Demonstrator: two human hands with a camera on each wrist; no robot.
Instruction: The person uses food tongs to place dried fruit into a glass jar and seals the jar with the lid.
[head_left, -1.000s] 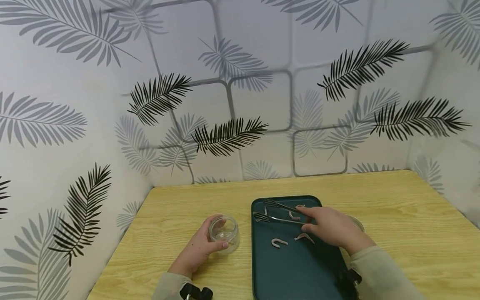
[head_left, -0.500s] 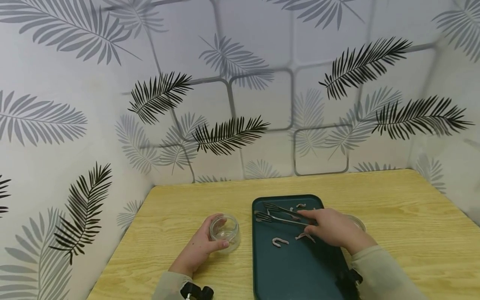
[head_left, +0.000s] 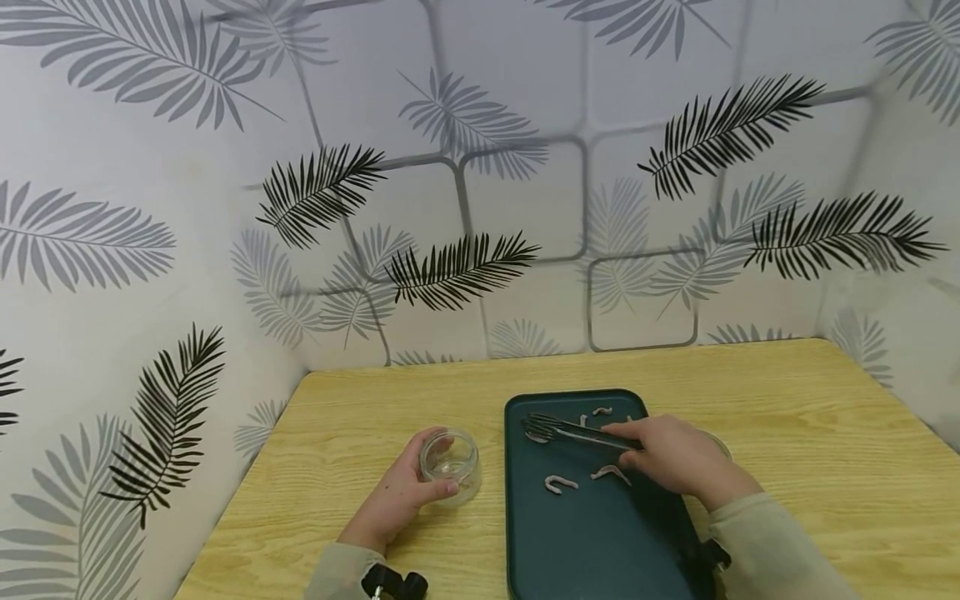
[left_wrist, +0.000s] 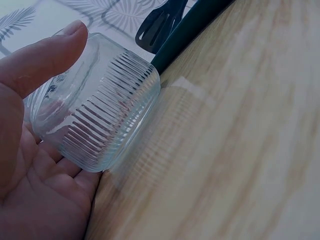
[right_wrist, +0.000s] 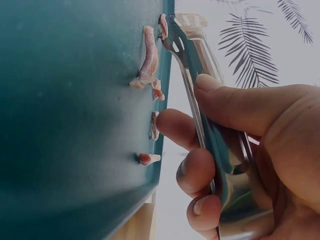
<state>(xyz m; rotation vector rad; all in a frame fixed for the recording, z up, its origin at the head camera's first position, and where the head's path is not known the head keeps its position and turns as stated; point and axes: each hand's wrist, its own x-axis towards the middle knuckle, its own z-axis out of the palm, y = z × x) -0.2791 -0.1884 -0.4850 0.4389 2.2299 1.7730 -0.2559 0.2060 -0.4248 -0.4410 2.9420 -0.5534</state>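
My left hand [head_left: 397, 496] holds a clear glass jar [head_left: 453, 475] that stands on the table left of the tray; ribs run round its wall in the left wrist view. My right hand [head_left: 675, 454] grips metal tongs [head_left: 588, 434] over the dark green tray [head_left: 577, 550]. Their slotted heads are pressed close together near the tray's far left corner. In the right wrist view a pinkish strip [right_wrist: 163, 26] shows right at the tips of the tongs [right_wrist: 200, 95]. Other curled strips [head_left: 561, 483] lie scattered on the tray, one [head_left: 611, 473] near my right hand.
A pale round rim [head_left: 718, 444] shows behind my right hand, mostly hidden, at the tray's right side. The wooden table [head_left: 375, 400] meets a leaf-patterned wall [head_left: 525, 192] at the back. Black devices [head_left: 393, 581] sit at both wrists.
The tongs' two arms have come together; before, they were spread at the tray's left side. My right hand has moved slightly right. The left hand and jar have stayed in place.
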